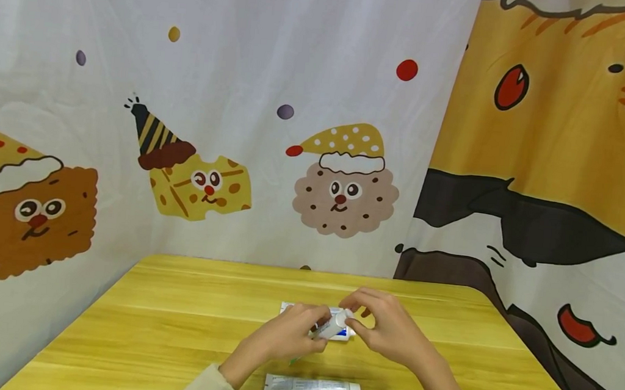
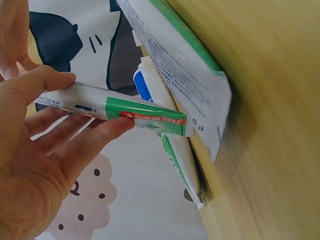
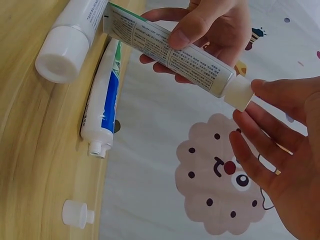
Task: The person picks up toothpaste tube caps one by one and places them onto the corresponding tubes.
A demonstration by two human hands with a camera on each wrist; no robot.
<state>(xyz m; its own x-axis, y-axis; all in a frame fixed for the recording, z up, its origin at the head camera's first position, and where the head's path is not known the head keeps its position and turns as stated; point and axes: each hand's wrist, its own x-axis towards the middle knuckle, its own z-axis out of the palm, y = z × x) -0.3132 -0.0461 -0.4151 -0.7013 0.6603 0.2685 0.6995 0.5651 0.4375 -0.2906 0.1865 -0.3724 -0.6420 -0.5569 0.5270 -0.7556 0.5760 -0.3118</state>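
Observation:
My left hand (image 1: 291, 331) holds a white and green toothpaste tube (image 2: 145, 112) above the table, thumb on one face and fingers behind. The tube slants, its flat crimped end lower and its cap end up toward my right hand (image 1: 393, 327). In the right wrist view, that hand's thumb and a finger pinch the white cap (image 3: 238, 93), which sits at the tube's end. Beyond the hands lies a second toothpaste tube (image 3: 102, 110) with blue and green print, its nozzle bare. A loose white cap (image 3: 75, 214) lies on the table beyond that nozzle.
A third toothpaste tube (image 1: 310, 389), capped, lies nearer the table's front, below the hands in the head view. The yellow wood-grain table (image 1: 181, 325) has rounded far corners. Behind it hangs a white curtain (image 1: 280, 45) with cartoon biscuits and cheese.

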